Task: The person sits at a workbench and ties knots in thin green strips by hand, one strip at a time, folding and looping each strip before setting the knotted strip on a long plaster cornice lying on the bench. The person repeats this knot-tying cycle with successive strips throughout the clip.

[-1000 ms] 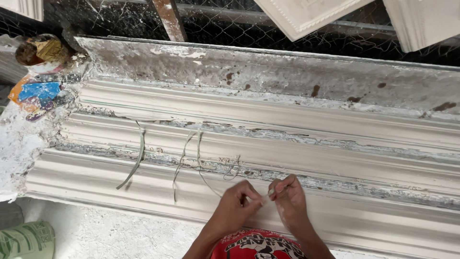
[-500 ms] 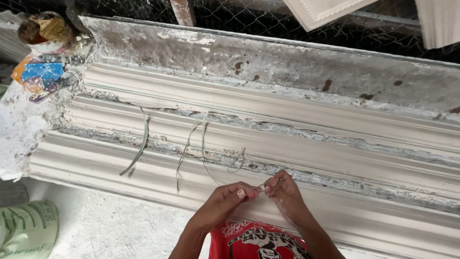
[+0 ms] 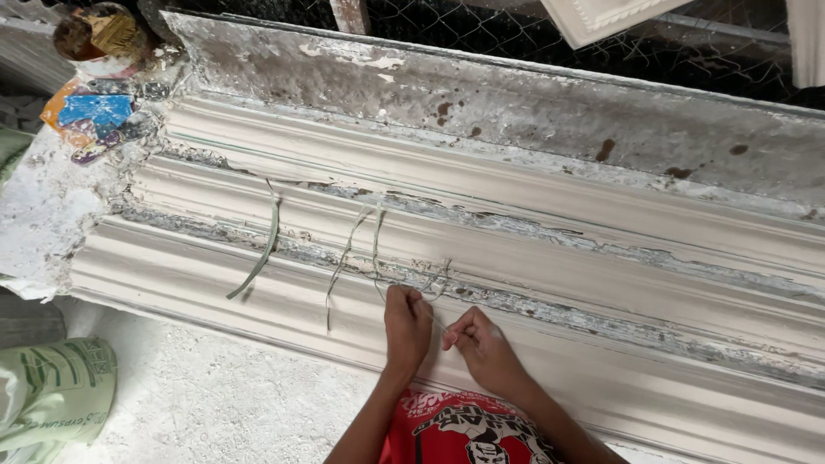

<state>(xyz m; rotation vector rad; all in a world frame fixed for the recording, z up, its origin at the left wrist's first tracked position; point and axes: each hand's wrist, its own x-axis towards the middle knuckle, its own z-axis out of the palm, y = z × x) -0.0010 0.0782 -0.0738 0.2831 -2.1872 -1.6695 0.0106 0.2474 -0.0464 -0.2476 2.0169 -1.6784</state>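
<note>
Since the earlier pictures the two hands have drawn apart and climbed in the frame. A second ago they met fingertip to fingertip low in the middle; now the left hand (image 3: pixel 406 326) has pushed up onto the moulding (image 3: pixel 533 258), its fingers at the tangle of thin fibre strands (image 3: pixel 430 277), while the right hand (image 3: pixel 481 344) sits just beside it, pinched on a strand. The view has also tipped down and right: the green sack (image 3: pixel 51 391) at the lower left shows more, and the red shirt (image 3: pixel 468 430) fills more of the bottom edge.
</note>
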